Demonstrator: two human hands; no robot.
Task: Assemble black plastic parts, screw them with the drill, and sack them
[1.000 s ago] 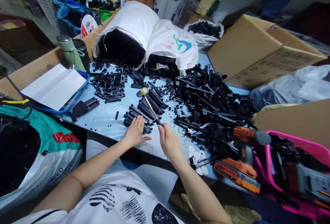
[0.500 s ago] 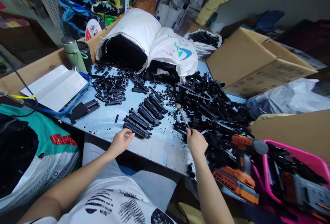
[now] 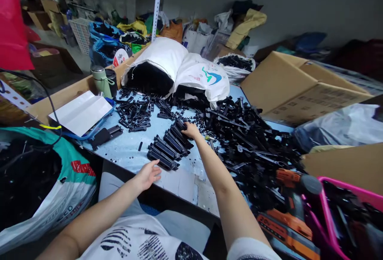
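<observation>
Hammer (image 3: 210,138) laid down; right hand (image 3: 191,129) shifted to the row of black parts (image 3: 168,146)

Half a second earlier, the right hand held the hammer by its handle; the tool now lies in front of the printed white sack (image 3: 202,77). The row of black parts rests on the blue worktop (image 3: 119,154), in front of the sack and to its left. Right hand: fingers bent over the row's end nearest the sack; whether they grip a part cannot be told. Left hand (image 3: 149,175): fingers loosely spread, nothing seen in it, by the end farthest from the sack; contact uncertain. Assessment: parts appear stiff, probably light plastic, smooth enough to slide against one another. Advisable hold: one part by its long sides near mid-length, or the whole row squeezed from both ends.
</observation>
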